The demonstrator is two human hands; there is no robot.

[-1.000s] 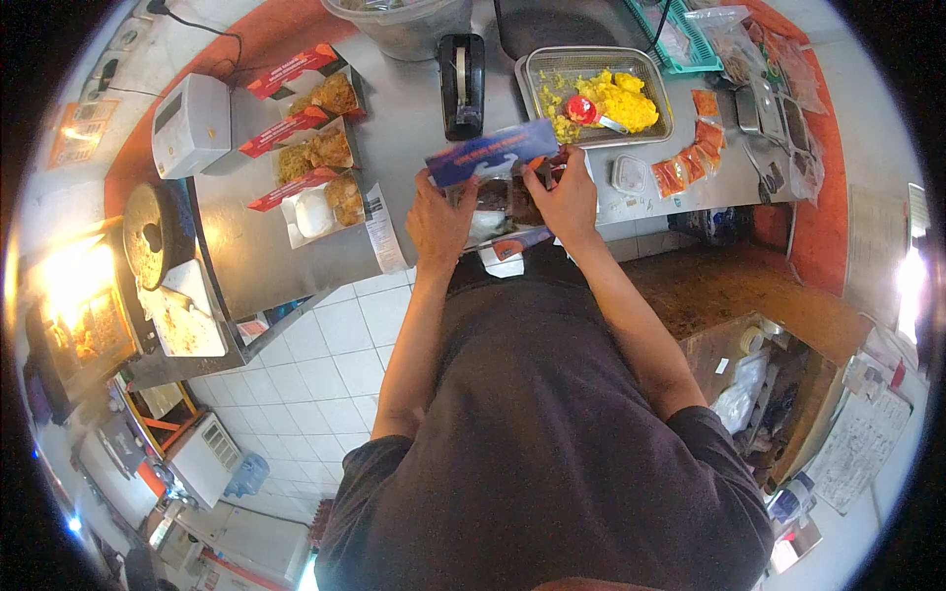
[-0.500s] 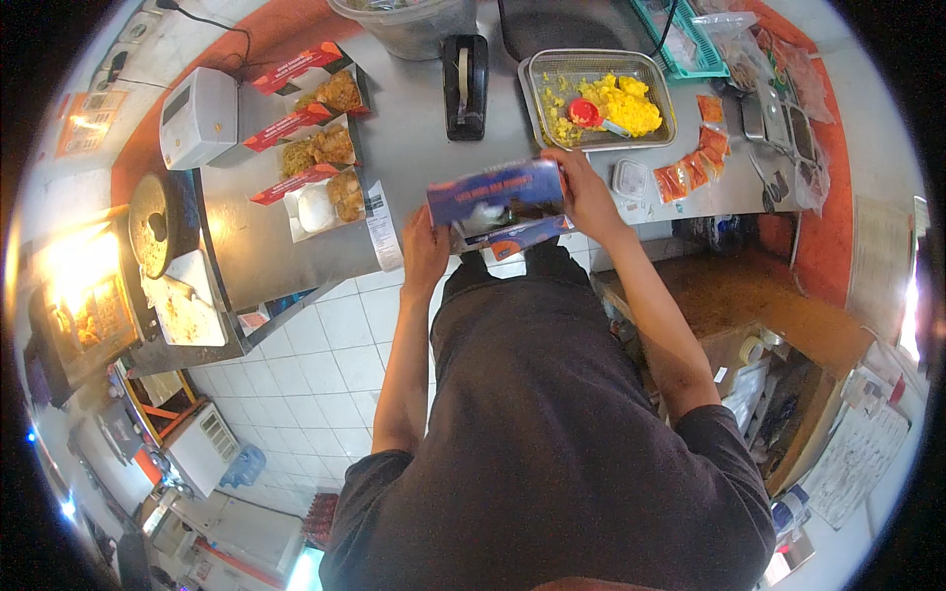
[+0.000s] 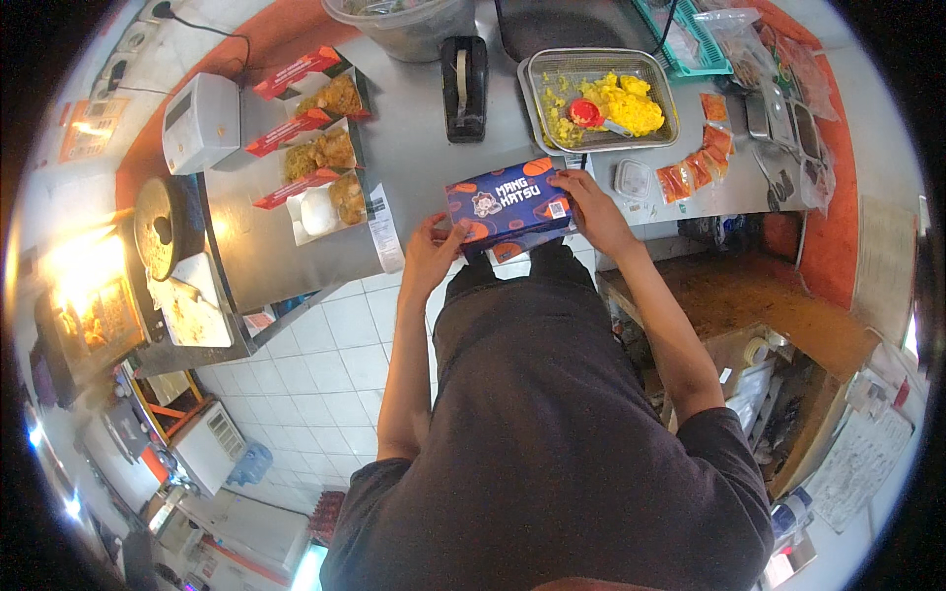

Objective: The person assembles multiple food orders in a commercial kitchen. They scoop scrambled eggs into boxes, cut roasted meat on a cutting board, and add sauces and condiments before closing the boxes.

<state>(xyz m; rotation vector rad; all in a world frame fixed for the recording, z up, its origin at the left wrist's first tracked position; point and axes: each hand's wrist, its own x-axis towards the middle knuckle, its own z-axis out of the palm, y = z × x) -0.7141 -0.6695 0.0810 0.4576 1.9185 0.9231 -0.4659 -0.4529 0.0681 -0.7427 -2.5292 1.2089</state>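
Observation:
A dark blue cardboard food box (image 3: 512, 212) with orange pictures and white lettering is held level at the counter's near edge. Its lid is down, so the inside is hidden. My left hand (image 3: 431, 253) grips the box's left end, thumb on top. At the right end, my right hand (image 3: 594, 215) holds the far corner, fingers over the lid. Just beyond the box lie a black tape dispenser (image 3: 464, 108) and a steel tray (image 3: 674, 118) of yellow food (image 3: 633, 103) with a red scoop (image 3: 585, 112).
Three open food boxes (image 3: 340, 202) stand at the left beside a paper receipt (image 3: 385, 227) and a white printer (image 3: 202, 123). Orange sauce sachets (image 3: 676, 183), a small clear tub (image 3: 632, 179) and scissors (image 3: 769, 182) lie at the right. A plastic bin (image 3: 409, 34) stands at the back.
The box's lid has come down from a raised, tilted position and now lies flat. My hands have shifted slightly along its ends while keeping hold.

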